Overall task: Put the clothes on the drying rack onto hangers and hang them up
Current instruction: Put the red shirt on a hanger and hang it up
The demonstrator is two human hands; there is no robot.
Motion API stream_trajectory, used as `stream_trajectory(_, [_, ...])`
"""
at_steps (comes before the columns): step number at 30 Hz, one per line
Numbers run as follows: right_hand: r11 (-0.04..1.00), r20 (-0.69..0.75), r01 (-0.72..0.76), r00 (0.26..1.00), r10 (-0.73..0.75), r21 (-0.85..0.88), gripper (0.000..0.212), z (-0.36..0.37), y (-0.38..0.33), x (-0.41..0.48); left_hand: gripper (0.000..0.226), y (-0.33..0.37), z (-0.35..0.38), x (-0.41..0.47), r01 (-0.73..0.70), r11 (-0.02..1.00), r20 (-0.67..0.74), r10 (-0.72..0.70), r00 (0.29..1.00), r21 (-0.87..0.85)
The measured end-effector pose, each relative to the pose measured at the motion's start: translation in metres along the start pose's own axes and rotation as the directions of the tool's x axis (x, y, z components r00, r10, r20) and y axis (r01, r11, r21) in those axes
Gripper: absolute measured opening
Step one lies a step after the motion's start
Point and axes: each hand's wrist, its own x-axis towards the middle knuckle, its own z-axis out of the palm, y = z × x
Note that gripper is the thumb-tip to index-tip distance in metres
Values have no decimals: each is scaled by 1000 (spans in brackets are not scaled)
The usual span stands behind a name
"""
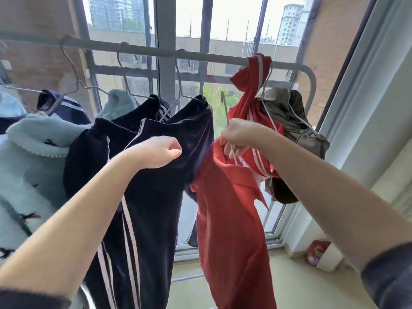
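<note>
A grey rack bar (138, 48) runs across the window at head height. My right hand (239, 134) is closed around the neck of a metal hanger (225, 108) whose hook is off the bar, below it. A red striped garment (229, 210) hangs from that hanger, and part of the red cloth is draped over the bar (256, 63). My left hand (156, 151) is closed on the dark navy striped garment (145, 197), which hangs from a wire hanger on the bar just left of the red one.
Left of the navy piece hang a light blue fleece (33, 157) and another navy striped item (64, 105). An olive garment (289, 121) hangs at the bar's right end. A detergent bag (317, 253) stands on the floor by the window frame.
</note>
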Motion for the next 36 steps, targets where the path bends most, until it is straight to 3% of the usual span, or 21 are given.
stream_trajectory(8, [981,-90,-37,994,55,192,9,-55,-10,30,22,25,-29,31,-113,959,-66,135,989,262])
stream_trajectory(11, [981,-134,-30,989,56,191,11,-68,-17,42,19,30,-45,47,-167,937,-179,230,957,308])
stream_trajectory(13, [981,-194,-6,980,44,192,12,-76,-22,51,19,37,-58,57,-188,916,-313,306,899,355])
stream_trajectory(16, [990,-249,18,968,18,141,15,-84,-28,64,17,46,-78,73,-186,862,-523,442,729,471])
stream_trajectory(18, [990,-245,15,969,20,138,17,-88,-34,71,25,50,-93,86,-137,795,-562,527,638,590])
stream_trajectory(19, [990,-244,13,970,22,142,18,-90,-37,76,33,50,-100,94,-102,760,-552,550,627,641])
stream_trajectory(21, [993,-231,-3,973,30,117,20,-89,-41,86,46,48,-110,108,-58,728,-512,535,672,683])
stream_trajectory(25, [997,-153,-22,988,34,79,22,-84,-43,108,42,46,-120,128,-86,817,-502,429,751,570])
stream_trajectory(27, [996,-165,-16,986,29,83,14,-77,-39,116,36,45,-124,136,-113,841,-524,429,736,529])
stream_trajectory(32, [989,-208,-42,976,71,142,22,-61,-32,141,28,46,-127,153,-140,835,-570,476,670,532])
stream_trajectory(36, [982,-120,-8,992,31,187,25,-66,-33,133,38,51,-125,158,-58,790,-603,510,613,610])
